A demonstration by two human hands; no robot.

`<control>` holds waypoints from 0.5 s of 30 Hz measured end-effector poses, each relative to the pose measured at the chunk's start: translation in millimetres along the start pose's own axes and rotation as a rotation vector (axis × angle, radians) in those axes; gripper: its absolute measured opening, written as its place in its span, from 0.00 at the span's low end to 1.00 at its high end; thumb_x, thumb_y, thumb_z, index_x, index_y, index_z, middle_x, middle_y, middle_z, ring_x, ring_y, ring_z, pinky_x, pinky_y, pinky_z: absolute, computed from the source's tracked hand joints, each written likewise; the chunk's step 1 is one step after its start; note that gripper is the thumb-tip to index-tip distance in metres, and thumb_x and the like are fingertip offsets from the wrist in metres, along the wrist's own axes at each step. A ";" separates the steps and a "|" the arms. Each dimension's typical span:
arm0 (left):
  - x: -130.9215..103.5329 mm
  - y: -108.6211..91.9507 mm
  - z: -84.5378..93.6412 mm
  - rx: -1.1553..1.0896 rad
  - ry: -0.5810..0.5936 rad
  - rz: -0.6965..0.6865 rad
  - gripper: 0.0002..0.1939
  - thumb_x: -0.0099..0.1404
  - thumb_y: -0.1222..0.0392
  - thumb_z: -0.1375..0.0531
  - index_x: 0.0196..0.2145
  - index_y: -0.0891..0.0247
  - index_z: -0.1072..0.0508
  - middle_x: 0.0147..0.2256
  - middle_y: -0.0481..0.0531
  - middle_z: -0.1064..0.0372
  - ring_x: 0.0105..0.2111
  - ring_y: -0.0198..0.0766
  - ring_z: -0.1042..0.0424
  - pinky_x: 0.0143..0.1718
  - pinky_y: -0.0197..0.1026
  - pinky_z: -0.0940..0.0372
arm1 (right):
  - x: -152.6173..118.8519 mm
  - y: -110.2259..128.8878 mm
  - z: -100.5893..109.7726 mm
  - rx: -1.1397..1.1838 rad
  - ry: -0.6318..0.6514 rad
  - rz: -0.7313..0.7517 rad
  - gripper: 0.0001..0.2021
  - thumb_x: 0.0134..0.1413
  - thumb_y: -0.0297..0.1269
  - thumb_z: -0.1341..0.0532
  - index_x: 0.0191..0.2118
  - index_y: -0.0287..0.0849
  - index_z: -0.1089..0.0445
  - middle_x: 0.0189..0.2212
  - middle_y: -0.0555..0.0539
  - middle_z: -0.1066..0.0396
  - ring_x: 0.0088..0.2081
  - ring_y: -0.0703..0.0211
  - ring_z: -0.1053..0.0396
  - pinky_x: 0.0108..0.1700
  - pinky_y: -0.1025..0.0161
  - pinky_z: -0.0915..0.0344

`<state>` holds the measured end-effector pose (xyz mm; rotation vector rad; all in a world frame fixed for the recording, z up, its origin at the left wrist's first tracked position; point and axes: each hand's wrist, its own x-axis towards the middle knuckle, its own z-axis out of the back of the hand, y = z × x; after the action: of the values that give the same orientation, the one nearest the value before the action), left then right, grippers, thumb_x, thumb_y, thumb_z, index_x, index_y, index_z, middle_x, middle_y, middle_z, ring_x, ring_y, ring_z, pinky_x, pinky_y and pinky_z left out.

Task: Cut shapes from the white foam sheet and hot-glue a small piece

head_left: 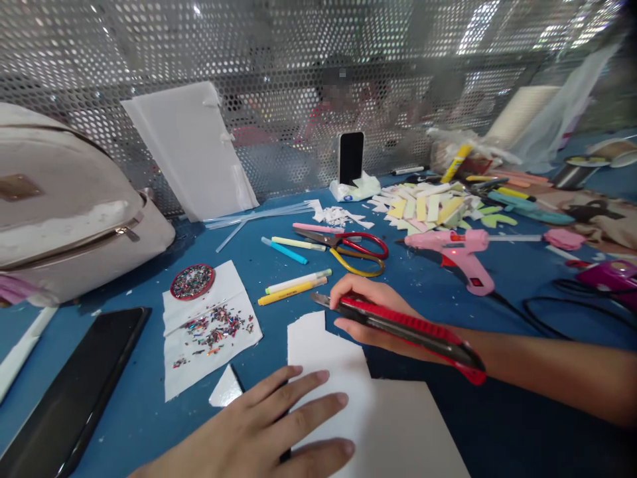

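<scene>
White board with a stepped, cut outline lies on the blue table at the bottom centre. My left hand rests on its left part, palm down with the fingers spread. Just beyond the board's far edge, my right hand is closed around a red and black utility knife. The knife's blade points left, near the far corner of the board, and does not appear to touch it. A small white triangular offcut lies left of the board, near my left hand.
Beads lie in a red dish and on white paper at left. Scissors, markers and a pink glue gun lie beyond my hands. A black phone and pale bag are at left.
</scene>
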<state>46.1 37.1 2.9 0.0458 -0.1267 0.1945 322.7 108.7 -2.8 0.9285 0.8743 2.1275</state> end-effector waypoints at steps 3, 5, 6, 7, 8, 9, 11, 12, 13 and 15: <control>1.1 1.1 4.1 -0.004 -0.022 -0.006 0.23 0.78 0.54 0.49 0.67 0.56 0.37 0.69 0.53 0.45 0.68 0.52 0.44 0.65 0.57 0.40 | 1.6 0.4 1.7 -0.018 0.046 0.037 0.12 0.59 0.36 0.34 0.48 0.46 0.30 0.42 0.48 0.27 0.36 0.61 0.30 0.41 0.64 0.34; 2.1 2.0 8.2 0.000 0.016 -0.009 0.23 0.77 0.54 0.46 0.67 0.55 0.37 0.68 0.52 0.44 0.67 0.51 0.42 0.65 0.55 0.40 | 3.0 4.3 3.6 -0.021 0.059 0.040 0.10 0.62 0.36 0.35 0.49 0.46 0.29 0.44 0.47 0.26 0.40 0.59 0.28 0.45 0.63 0.33; 2.6 2.5 10.4 0.002 0.034 -0.010 0.24 0.76 0.54 0.45 0.67 0.55 0.37 0.68 0.52 0.43 0.67 0.51 0.42 0.65 0.54 0.40 | 3.6 6.4 4.5 -0.018 0.062 0.043 0.10 0.63 0.36 0.36 0.49 0.46 0.28 0.45 0.47 0.25 0.42 0.59 0.28 0.46 0.63 0.32; 3.2 2.9 12.5 0.002 0.043 -0.011 0.24 0.75 0.54 0.44 0.67 0.54 0.37 0.68 0.51 0.43 0.67 0.50 0.41 0.65 0.54 0.40 | 4.2 8.2 5.3 -0.016 0.060 0.047 0.09 0.64 0.35 0.36 0.49 0.46 0.28 0.45 0.47 0.25 0.43 0.59 0.28 0.47 0.62 0.32; 3.6 3.2 14.4 0.000 0.039 -0.009 0.24 0.75 0.53 0.44 0.67 0.54 0.37 0.67 0.51 0.42 0.67 0.50 0.41 0.65 0.53 0.40 | 4.7 9.6 5.9 -0.017 0.055 0.053 0.09 0.64 0.35 0.36 0.49 0.46 0.27 0.45 0.47 0.25 0.44 0.59 0.28 0.49 0.62 0.32; 4.1 3.4 15.9 -0.006 0.039 -0.008 0.24 0.75 0.53 0.44 0.67 0.54 0.37 0.67 0.51 0.42 0.66 0.49 0.40 0.64 0.53 0.39 | 5.1 10.5 6.3 -0.021 0.048 0.060 0.10 0.64 0.35 0.35 0.49 0.46 0.27 0.45 0.47 0.25 0.45 0.58 0.29 0.50 0.62 0.32; 5.1 3.5 17.9 -0.013 0.047 -0.015 0.24 0.75 0.53 0.44 0.66 0.54 0.37 0.67 0.51 0.41 0.66 0.50 0.39 0.64 0.53 0.38 | 5.6 11.1 6.7 -0.031 0.043 0.066 0.11 0.63 0.35 0.35 0.50 0.47 0.27 0.46 0.48 0.24 0.46 0.58 0.30 0.52 0.62 0.33; 5.7 3.3 18.5 -0.011 0.059 -0.018 0.24 0.75 0.53 0.44 0.67 0.54 0.37 0.67 0.51 0.41 0.66 0.50 0.39 0.63 0.53 0.37 | 5.7 11.1 6.7 -0.034 0.045 0.065 0.11 0.64 0.35 0.35 0.51 0.47 0.27 0.46 0.48 0.24 0.47 0.58 0.30 0.52 0.62 0.33; 6.2 3.2 19.0 -0.009 0.072 -0.023 0.24 0.75 0.53 0.44 0.67 0.54 0.37 0.67 0.52 0.41 0.66 0.51 0.39 0.62 0.54 0.36 | 5.6 11.0 6.5 -0.031 0.047 0.061 0.11 0.64 0.35 0.35 0.51 0.47 0.27 0.47 0.47 0.24 0.47 0.58 0.30 0.52 0.62 0.33; 7.1 3.1 19.4 -0.009 0.085 -0.021 0.24 0.75 0.54 0.44 0.67 0.54 0.37 0.67 0.52 0.41 0.66 0.51 0.39 0.62 0.54 0.36 | 5.4 10.9 6.1 -0.010 0.051 0.039 0.11 0.64 0.35 0.35 0.51 0.46 0.26 0.46 0.47 0.25 0.45 0.58 0.29 0.50 0.62 0.32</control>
<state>50.0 40.4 23.2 0.0302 -0.0427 0.1750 321.5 108.5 10.7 0.8959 0.8763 2.1957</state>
